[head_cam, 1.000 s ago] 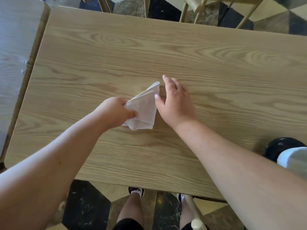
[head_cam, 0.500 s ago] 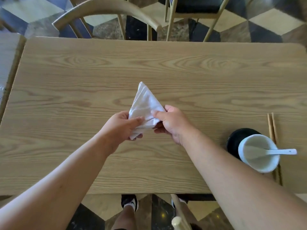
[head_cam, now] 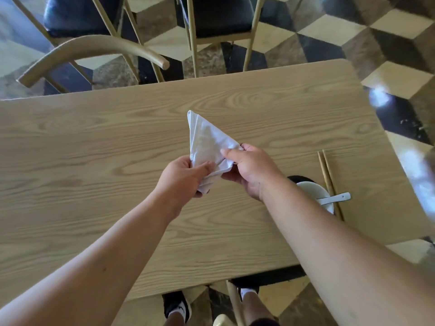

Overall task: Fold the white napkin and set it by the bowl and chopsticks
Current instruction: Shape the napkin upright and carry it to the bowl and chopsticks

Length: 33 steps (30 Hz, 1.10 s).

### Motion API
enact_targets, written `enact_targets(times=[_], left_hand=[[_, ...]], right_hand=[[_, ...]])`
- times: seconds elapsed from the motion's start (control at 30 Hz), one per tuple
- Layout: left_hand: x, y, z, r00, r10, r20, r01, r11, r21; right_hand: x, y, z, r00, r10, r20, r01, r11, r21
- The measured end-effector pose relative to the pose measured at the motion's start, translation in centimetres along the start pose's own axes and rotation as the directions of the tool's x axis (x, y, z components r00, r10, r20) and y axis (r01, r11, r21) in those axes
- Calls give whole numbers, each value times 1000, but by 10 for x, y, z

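Note:
The white napkin (head_cam: 206, 143) is folded into a triangle and held above the table, its point aimed away from me. My left hand (head_cam: 180, 178) pinches its lower left corner. My right hand (head_cam: 250, 169) grips its right corner with thumb on top. To the right, a white bowl (head_cam: 313, 189) sits on a black saucer (head_cam: 297, 178), partly hidden by my right forearm. A white spoon (head_cam: 335, 198) rests in the bowl. Two wooden chopsticks (head_cam: 328, 177) lie just right of the bowl.
The wooden table (head_cam: 94, 161) spreads wide to the left. Two chairs (head_cam: 98, 48) with dark seats stand beyond its far edge. A checkered floor (head_cam: 353, 38) surrounds it. My feet (head_cam: 177, 307) show below the near edge.
The napkin went from lying on the table to being lifted in both hands. The view swung up and right, bringing the bowl and chopsticks closer to my right hand.

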State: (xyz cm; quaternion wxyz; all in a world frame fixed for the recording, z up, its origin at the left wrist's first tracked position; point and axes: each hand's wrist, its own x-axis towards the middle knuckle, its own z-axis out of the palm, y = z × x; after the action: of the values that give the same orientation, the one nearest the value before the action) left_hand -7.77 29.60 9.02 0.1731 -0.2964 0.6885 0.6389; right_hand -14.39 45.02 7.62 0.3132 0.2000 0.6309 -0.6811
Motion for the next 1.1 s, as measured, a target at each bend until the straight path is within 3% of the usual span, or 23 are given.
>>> enact_targets(times=[0.27, 0.57, 1.1], left_hand=[[17, 44, 44, 997, 11, 73, -9, 999, -32], [30, 80, 130, 987, 83, 140, -87, 996, 26], [58, 113, 267, 972, 99, 212, -119, 989, 83]], right_hand=[[-11, -30, -61, 997, -73, 29, 70, 995, 72], [-26, -47, -137, 994, -99, -39, 105, 970, 220], [-46, -39, -276, 992, -95, -82, 99, 994, 42]])
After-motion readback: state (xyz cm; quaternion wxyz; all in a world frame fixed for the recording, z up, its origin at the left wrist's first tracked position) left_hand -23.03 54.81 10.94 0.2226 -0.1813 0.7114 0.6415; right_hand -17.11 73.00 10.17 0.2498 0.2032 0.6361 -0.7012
